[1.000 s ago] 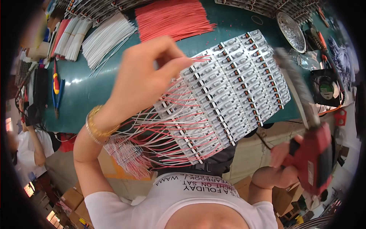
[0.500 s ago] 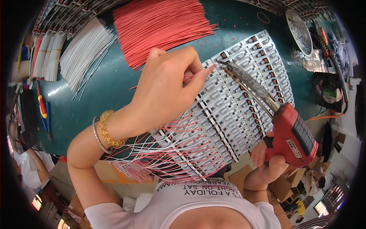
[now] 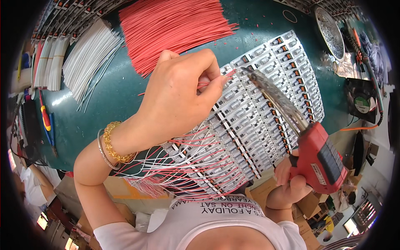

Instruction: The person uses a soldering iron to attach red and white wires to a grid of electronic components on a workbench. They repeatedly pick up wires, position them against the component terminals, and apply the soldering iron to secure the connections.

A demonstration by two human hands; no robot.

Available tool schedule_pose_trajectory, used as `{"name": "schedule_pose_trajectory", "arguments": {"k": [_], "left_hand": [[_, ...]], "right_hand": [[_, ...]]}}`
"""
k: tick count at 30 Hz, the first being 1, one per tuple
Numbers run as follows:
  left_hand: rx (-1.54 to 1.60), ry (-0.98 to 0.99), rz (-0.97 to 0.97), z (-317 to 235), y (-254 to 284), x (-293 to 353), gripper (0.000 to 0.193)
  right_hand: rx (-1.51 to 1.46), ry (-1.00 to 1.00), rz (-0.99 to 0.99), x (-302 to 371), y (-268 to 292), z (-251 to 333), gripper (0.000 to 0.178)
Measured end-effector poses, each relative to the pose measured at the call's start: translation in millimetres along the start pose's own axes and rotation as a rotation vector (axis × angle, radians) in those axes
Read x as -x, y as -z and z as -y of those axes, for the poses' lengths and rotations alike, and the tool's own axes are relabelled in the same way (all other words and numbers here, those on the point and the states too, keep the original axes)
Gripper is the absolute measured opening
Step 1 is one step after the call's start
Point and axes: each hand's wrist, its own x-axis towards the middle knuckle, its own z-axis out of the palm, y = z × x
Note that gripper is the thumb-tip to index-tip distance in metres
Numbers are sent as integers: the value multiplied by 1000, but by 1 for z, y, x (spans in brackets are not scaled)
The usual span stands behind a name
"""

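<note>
Thumb and fingertips of my left hand [image 3: 177, 93] are pinched on a thin red wire [image 3: 203, 84], its end held over a panel of small circuit boards [image 3: 266, 108]. My right hand [image 3: 291, 181] is wrapped round the grip of a red and black soldering gun [image 3: 318, 160]. The gun's dark tip points up and left, just right of the left fingertips, at the same row of boards. Whether it touches the wire cannot be made out. Along the panel's near-left part, many red and white wires [image 3: 166, 164] are attached and hang toward me.
A pile of red wires [image 3: 175, 29] lies at the back, with white wires [image 3: 89, 58] to its left. Screwdriver [image 3: 45, 116] at far left. At the right are a metal dish [image 3: 329, 33] of bright bits, a cable and a black fan [image 3: 361, 100].
The soldering gun has shifted slightly down and right, its tip drawing a little away from the left fingertips. My left hand stays almost in place, still pinching the red wire.
</note>
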Motion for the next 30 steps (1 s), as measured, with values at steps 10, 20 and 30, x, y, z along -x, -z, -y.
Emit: {"name": "schedule_pose_trajectory", "arguments": {"k": [10, 20, 30], "left_hand": [[4, -18, -4, 2, 0, 0, 14], [12, 6, -4, 3, 0, 0, 18], [2, 7, -7, 2, 0, 0, 16]], "right_hand": [[8, -27, -3, -1, -5, -1, 78], [93, 36, 12, 0, 0, 1, 78], [-18, -79, 9, -4, -12, 10, 81]]}}
